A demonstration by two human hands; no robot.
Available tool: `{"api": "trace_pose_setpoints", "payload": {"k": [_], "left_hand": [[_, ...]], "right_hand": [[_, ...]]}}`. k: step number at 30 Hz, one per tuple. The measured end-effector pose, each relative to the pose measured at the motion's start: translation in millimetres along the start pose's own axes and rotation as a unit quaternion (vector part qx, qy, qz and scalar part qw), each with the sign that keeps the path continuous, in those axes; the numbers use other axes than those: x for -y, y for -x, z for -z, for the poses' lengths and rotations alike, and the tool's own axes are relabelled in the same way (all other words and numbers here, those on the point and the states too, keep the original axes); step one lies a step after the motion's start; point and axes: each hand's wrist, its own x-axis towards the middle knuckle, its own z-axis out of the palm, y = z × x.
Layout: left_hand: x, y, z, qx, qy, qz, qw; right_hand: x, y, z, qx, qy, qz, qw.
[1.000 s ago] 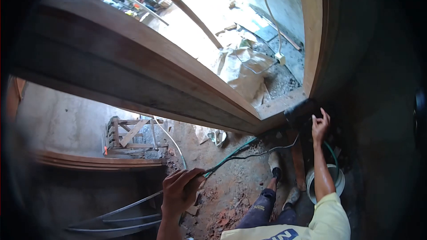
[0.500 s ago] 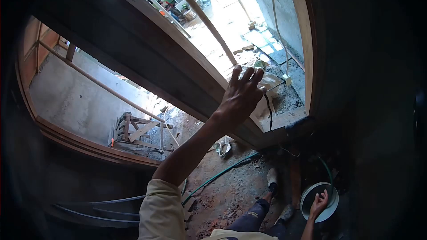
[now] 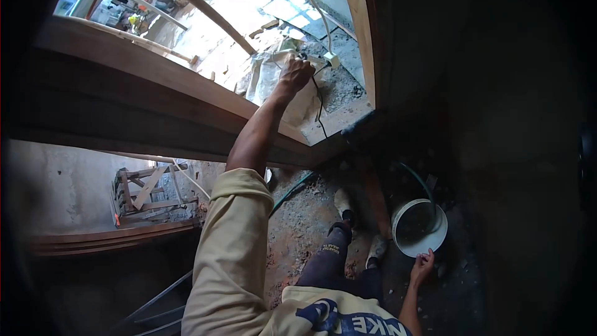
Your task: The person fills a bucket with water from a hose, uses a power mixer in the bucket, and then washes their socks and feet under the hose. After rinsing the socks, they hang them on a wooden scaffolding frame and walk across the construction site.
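Observation:
My left hand (image 3: pixel 296 74) is stretched out to the window opening, its fingers closed in front of a pale sack (image 3: pixel 264 78). Something dark shows at its fingertips, too small to make out. Beside it a black cable (image 3: pixel 319 102) hangs over the sill, and a white socket box (image 3: pixel 332 60) on a white cord lies just to the right. Low on the right, my right hand (image 3: pixel 423 266) is at the near rim of a white bucket (image 3: pixel 440 231), fingers loosely bent and apart. A green hose (image 3: pixel 415 175) runs into the bucket.
A thick wooden frame (image 3: pixel 143 99) crosses the left and middle. Wooden poles (image 3: pixel 199 6) slant outside the opening. At the lower left stands a wooden stand (image 3: pixel 149 190). My feet (image 3: pixel 343 202) are on rough, rubble-strewn ground, beside a plank (image 3: pixel 375 202).
My left hand has closed its fingers and come down toward the sack. My right hand has moved out from over the bucket to its near rim. The view has shifted.

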Motion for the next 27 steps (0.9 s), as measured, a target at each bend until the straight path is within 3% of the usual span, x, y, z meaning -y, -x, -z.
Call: {"api": "trace_pose_setpoints", "payload": {"k": [2,4,8,10,13,16,18,19,20,22,24,26,27], "left_hand": [[4,-9,-36,-0.049,0.002,-0.018,0.999],[-13,-15,-50,0.069,0.038,0.105,0.991],[-28,-20,-81,0.047,0.096,0.085,0.991],[-29,-28,-132,0.033,0.113,0.072,0.991],[-35,-41,-187,0.05,0.213,0.141,0.966],[-48,-47,-203,0.03,0.283,0.225,0.932],[-55,-41,-211,-0.001,0.297,0.229,0.927],[-61,-39,-211,0.028,0.335,0.275,0.901],[-70,-29,-208,-0.002,0.362,0.303,0.882],[-93,-4,-213,-0.147,0.325,0.303,0.884],[-125,39,-183,-0.211,0.413,0.287,0.838],[-160,98,-160,-0.21,0.493,0.31,0.785],[-174,135,-174,-0.173,0.488,0.34,0.785]], "right_hand": [[-3,5,10,-0.017,0.018,-0.014,1.0],[-11,10,16,-0.033,0.034,-0.027,0.999],[-18,17,18,-0.061,0.011,-0.021,0.998],[-14,24,18,-0.063,-0.008,-0.032,0.997],[4,34,16,-0.061,-0.048,-0.096,0.992],[14,41,17,-0.052,-0.062,-0.116,0.99],[10,42,19,-0.052,-0.035,-0.117,0.991],[1,42,19,-0.045,-0.042,-0.102,0.993],[-5,46,24,-0.039,-0.048,-0.091,0.994],[1,48,26,-0.029,-0.051,-0.124,0.991],[11,48,28,-0.014,-0.044,-0.153,0.987],[-5,45,31,0.012,-0.031,-0.17,0.985],[-12,43,34,0.041,-0.022,-0.183,0.982]]}}
